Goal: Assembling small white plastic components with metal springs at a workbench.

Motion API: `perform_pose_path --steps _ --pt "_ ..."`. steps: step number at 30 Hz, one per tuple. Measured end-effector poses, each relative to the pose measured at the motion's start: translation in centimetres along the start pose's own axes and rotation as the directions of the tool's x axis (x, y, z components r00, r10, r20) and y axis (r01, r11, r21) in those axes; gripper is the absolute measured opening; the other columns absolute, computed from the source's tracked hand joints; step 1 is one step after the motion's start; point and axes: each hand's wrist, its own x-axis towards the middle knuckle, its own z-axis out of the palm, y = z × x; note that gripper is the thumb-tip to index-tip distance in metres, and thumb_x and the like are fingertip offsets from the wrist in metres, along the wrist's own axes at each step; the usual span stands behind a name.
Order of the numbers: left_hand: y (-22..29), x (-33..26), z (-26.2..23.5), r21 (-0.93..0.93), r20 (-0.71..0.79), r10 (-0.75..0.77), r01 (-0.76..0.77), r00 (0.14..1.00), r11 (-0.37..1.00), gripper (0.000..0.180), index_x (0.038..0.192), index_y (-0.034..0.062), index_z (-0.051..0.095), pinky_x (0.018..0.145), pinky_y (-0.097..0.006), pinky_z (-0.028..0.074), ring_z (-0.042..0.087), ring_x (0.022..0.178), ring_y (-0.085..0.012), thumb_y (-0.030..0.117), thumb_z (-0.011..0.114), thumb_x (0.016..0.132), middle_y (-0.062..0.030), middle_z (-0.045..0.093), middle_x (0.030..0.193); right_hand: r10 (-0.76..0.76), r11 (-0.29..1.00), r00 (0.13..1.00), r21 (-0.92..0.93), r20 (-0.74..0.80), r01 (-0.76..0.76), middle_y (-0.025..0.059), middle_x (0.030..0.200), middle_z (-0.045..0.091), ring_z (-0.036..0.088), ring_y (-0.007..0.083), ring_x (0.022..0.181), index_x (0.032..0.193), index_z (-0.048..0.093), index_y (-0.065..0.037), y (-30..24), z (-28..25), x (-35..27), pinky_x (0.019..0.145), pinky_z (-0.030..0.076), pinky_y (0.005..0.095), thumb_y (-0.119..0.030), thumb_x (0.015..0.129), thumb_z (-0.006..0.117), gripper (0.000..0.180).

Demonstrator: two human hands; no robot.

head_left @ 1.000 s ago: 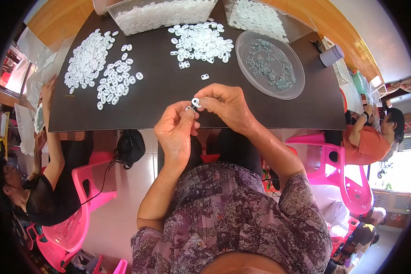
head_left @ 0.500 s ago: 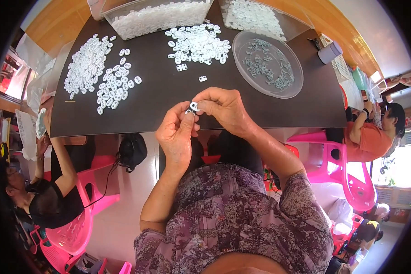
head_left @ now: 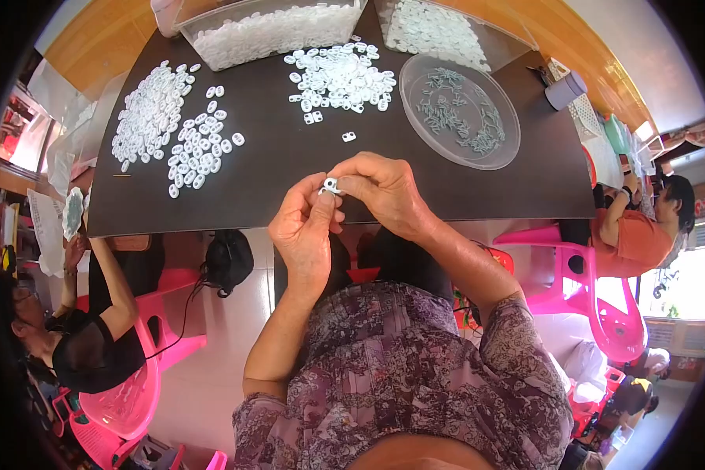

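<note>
Over the table's near edge, a small white plastic piece with holes (head_left: 330,184) is pinched between my two hands. My left hand (head_left: 302,231) grips its lower part between thumb and fingers, and a second white part seems to be there, mostly covered by the fingertips. From the right, my right hand (head_left: 385,192) pinches the upper part with thumb and forefinger. A single white two-holed piece (head_left: 348,136) lies just beyond my hands. Farther off sits a pile of similar white pieces (head_left: 345,77). To the right is a round clear tray (head_left: 503,149) with small grey-green parts (head_left: 446,113).
Two heaps of white oval pieces (head_left: 150,113) (head_left: 197,153) lie at the left. Clear bins (head_left: 211,56) (head_left: 517,35) of white pieces stand at the back. A grey-lidded cup (head_left: 565,91) is far right. People sit on pink chairs (head_left: 125,399) at both sides.
Both hands stay in place over the table edge. The white piece between the fingertips has turned slightly, and the dark gap seen beneath it has closed up.
</note>
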Motion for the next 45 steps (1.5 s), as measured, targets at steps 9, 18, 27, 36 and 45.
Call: perform_pose_path --steps 9,18,27,36,45 --pt "-0.5 0.0 -0.3 -0.062 -0.004 -0.031 0.031 1.000 0.998 0.022 0.108 -0.0043 0.057 0.049 -0.020 0.046 0.057 0.061 -0.0103 0.003 0.058 0.087 -0.0066 0.061 0.078 -0.153 0.956 0.988 -0.256 -0.015 0.144 0.0044 0.076 0.058 0.054 0.0112 0.074 0.091 0.065 -0.001 0.0 0.0 -0.1 0.065 0.043 0.0254 -0.004 0.083 0.060 0.010" --pt "0.0 0.2 0.1 -0.061 -0.005 -0.043 0.042 0.999 0.997 0.022 0.108 -0.0049 0.057 0.050 -0.021 0.047 0.056 0.060 -0.0102 0.000 0.057 0.087 -0.0068 0.062 0.077 0.038 0.997 0.998 0.064 -0.053 -0.034 0.0045 0.076 0.056 0.057 0.0101 0.071 0.095 0.063 0.001 0.2 0.4 -0.3 0.061 0.044 0.0229 -0.001 0.083 0.058 0.013" --pt "0.1 0.3 0.0 -0.090 -0.061 -0.074 0.068 0.995 0.994 0.018 0.103 -0.0070 0.059 0.054 -0.023 0.049 0.058 0.061 -0.0118 -0.004 0.056 0.086 -0.0092 0.063 0.080 -0.209 0.927 0.977 -0.313 0.028 0.207 0.0042 0.078 0.055 0.051 0.0104 0.067 0.097 0.063 -0.001 0.0 0.2 -0.8 0.057 0.042 0.0258 0.001 0.073 0.065 0.023" --pt "1.2 0.1 0.7 -0.160 -0.060 -0.155 0.144 0.986 0.977 0.017 0.101 -0.0077 0.061 0.058 -0.022 0.049 0.059 0.063 -0.0122 -0.001 0.056 0.086 -0.0100 0.064 0.081 -0.603 0.662 0.797 -0.575 -0.030 0.480 0.0093 0.082 0.060 0.053 0.0237 0.069 0.094 0.063 -0.001 0.4 0.7 -0.7 0.059 0.044 0.0328 -0.001 0.067 0.067 0.027" --pt "0.3 0.0 -0.6 -0.024 -0.019 -0.048 0.048 0.999 0.999 0.017 0.099 -0.0074 0.063 0.056 -0.023 0.047 0.055 0.063 -0.0128 -0.002 0.060 0.084 -0.0094 0.063 0.083 -0.583 0.699 0.811 -0.534 -0.042 0.475 0.0087 0.081 0.061 0.053 0.0218 0.067 0.093 0.063 0.000 0.7 0.7 -1.2 0.058 0.044 0.0316 -0.002 0.067 0.069 0.027"
